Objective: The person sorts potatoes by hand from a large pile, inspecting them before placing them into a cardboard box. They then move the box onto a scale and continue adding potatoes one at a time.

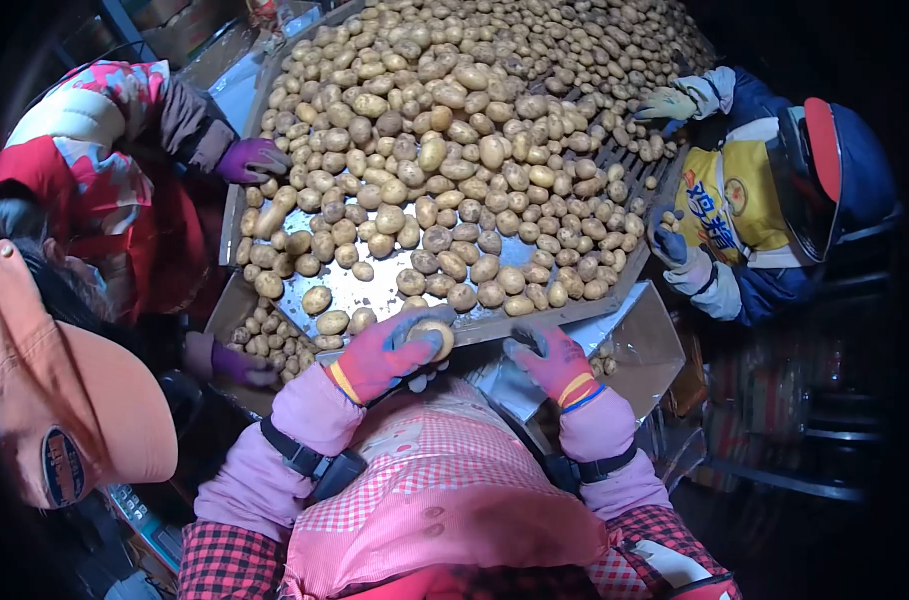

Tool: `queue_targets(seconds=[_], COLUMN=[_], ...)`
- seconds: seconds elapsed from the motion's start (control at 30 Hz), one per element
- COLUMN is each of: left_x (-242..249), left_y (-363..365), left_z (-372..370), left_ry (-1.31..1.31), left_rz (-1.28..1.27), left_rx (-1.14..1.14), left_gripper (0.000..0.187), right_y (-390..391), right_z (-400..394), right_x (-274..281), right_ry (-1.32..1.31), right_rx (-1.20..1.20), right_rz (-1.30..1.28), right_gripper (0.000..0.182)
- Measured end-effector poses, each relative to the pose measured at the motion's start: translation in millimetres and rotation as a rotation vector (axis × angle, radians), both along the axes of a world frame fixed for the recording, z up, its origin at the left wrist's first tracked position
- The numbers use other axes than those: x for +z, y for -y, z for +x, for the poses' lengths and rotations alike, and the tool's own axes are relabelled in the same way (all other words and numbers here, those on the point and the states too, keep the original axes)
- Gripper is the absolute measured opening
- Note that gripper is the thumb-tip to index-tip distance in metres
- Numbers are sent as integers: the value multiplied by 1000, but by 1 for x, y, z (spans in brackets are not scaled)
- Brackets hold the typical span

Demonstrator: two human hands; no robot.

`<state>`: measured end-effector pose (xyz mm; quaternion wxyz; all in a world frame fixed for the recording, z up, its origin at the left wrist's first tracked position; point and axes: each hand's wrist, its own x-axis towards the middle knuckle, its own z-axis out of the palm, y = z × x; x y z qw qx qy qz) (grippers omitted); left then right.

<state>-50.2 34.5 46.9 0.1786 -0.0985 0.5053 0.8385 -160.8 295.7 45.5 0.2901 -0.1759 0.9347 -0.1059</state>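
Observation:
My left hand [386, 352], in a pink and grey work glove, is closed around a potato [431, 341] in front of the table's near edge. My right hand [552, 362], gloved alike, is over the near edge to the right, its dark fingertips bent toward the left. Nothing shows between those fingers, which look slightly apart. Beyond both hands, many loose potatoes [461, 297] lie on the metal sorting table [359, 288], heaped higher toward the back.
A box of smaller potatoes [274, 343] sits below the table's left corner, and a cardboard box [646, 345] below its right. On the left, a co-worker's purple glove [254, 160] rests at the rim. Opposite, another co-worker's glove [669, 103] reaches over the slats.

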Motion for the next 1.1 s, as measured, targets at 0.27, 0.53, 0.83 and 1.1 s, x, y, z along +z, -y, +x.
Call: queue_targets(seconds=[0.27,0.53,0.83,1.1], left_x=[-35,-39,-34,-42], left_y=[-22,-18,6,8], left_z=[4,-10,35,52], left_ry=[-43,-3,173,83], left_rz=[-250,110,-18,-62], left_rx=[41,379,-7,97], left_gripper=[32,56,33,55], right_y=[58,90,22,141], right_z=[37,32,-129,-160], right_x=[-6,-2,-69,-72], right_ry=[451,-122,-96,-477], right_rx=[51,238,-432,291], right_rz=[-559,-740,-516,-283], right_gripper=[97,67,43,64])
